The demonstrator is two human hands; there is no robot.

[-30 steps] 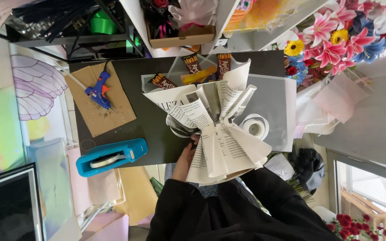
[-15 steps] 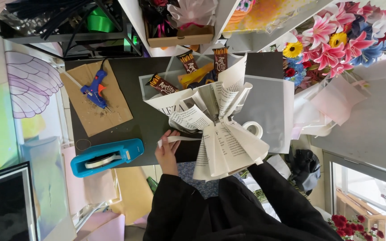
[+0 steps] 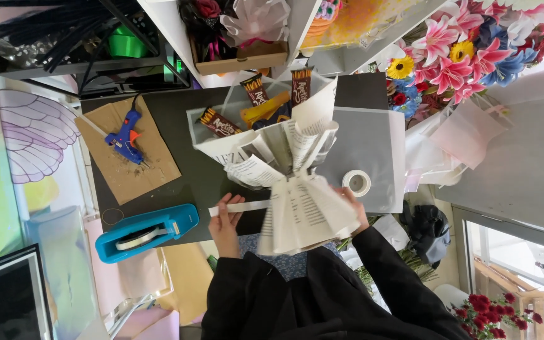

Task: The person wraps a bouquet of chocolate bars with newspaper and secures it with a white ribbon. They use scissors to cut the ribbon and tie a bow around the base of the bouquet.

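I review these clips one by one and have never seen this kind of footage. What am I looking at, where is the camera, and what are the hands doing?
No machine here: a person in black sleeves wears a camera on the head, looking down at a dark tabletop. The right hand steadies a bouquet wrapped in printed paper that holds snack packets. The left hand holds a white strip of tape. Nearby lie a blue tape dispenser, a blue glue gun on brown cardboard, and a white tape roll.

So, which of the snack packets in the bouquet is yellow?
The yellow packet lying slanted in the middle, between the others. The dark brown packets around it show biscuit sticks; one leans left, and two stand upright behind.
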